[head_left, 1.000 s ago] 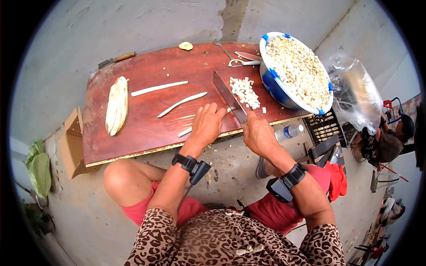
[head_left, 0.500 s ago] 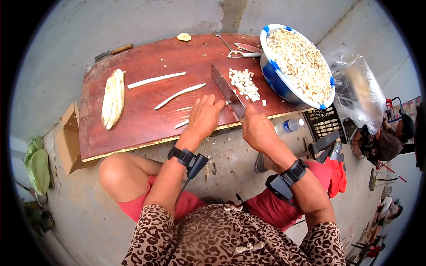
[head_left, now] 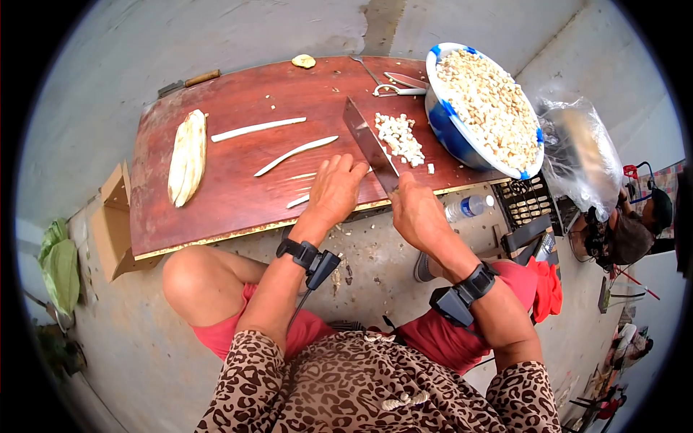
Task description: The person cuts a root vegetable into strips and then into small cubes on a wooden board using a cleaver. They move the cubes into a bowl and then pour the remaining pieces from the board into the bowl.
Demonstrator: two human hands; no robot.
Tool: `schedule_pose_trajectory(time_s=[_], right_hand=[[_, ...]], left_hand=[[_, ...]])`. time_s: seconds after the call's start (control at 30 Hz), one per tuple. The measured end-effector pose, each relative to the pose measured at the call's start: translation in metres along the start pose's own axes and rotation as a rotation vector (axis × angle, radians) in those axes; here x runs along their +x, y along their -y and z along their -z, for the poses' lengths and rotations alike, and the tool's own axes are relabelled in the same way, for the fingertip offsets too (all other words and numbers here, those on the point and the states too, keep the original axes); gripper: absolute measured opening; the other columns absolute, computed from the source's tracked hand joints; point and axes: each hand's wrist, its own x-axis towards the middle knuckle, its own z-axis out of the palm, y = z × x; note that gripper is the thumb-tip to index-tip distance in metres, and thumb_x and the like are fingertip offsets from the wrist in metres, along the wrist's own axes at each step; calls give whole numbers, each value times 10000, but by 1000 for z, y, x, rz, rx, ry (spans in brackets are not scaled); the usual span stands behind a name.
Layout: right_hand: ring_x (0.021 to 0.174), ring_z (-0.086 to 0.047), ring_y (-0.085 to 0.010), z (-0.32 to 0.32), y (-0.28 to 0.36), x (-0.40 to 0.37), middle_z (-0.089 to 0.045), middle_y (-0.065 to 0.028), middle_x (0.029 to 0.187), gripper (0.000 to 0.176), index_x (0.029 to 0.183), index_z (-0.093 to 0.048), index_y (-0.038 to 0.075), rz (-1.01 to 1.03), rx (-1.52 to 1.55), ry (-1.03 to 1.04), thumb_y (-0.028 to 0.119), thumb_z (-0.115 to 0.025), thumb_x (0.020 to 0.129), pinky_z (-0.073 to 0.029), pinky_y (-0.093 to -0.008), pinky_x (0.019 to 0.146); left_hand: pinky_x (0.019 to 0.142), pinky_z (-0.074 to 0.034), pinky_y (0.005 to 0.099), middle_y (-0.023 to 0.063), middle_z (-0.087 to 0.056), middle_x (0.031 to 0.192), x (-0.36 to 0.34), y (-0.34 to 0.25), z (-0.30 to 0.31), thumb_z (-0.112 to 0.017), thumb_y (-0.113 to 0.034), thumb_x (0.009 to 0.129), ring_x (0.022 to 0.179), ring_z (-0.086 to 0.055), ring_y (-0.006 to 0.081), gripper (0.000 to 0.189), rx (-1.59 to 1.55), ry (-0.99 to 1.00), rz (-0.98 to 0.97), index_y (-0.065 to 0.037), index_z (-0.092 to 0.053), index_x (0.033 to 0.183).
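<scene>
My right hand (head_left: 419, 209) is closed round the handle of a cleaver (head_left: 369, 143), its broad blade pointing away over the red board. Just left of the blade, my left hand (head_left: 335, 189) is closed over thin pale vegetable strips (head_left: 298, 201), pressing them to the board; their ends stick out on both sides of the fingers. To the right of the blade lies a small heap of white diced pieces (head_left: 399, 137). Two longer strips, a straight one (head_left: 258, 129) and a curved one (head_left: 296, 156), rest farther left. A bundle of peeled pale lengths (head_left: 187, 159) lies near the left end.
A blue and white basin (head_left: 462, 137) heaped with diced pieces stands at the board's (head_left: 238, 187) right end. Behind are a peeler (head_left: 397, 91), a second knife (head_left: 198, 79) and a round scrap (head_left: 303, 61). A water bottle (head_left: 469, 207) and cardboard box (head_left: 112, 224) are below.
The cleaver's blade is turned slightly, showing more of its flat side. My left hand stays on the strips, and the view has shifted a little.
</scene>
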Motion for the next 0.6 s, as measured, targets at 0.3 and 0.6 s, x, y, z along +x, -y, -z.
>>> schedule_pose_trajectory(time_s=[0.3, 0.6], right_hand=[[754, -632, -485, -26, -13, 11, -623, -307, 752, 163, 932, -455, -27, 56, 13, -109, 109, -544, 909, -496, -535, 667], [702, -619, -496, -23, -6, 2, -611, -314, 706, 195, 906, -448, -35, 90, 25, -114, 124, -560, 919, -486, -542, 624]], left_hand=[[759, -413, 417, 109, -524, 887, 1, 1, -2, -583, -41, 796, 904, -521, 303, 189, 0, 23, -3, -77, -629, 975], [763, -416, 420, 114, -516, 878, 0, 2, -2, -593, -38, 778, 892, -519, 312, 180, -31, -38, -10, -69, -604, 955]])
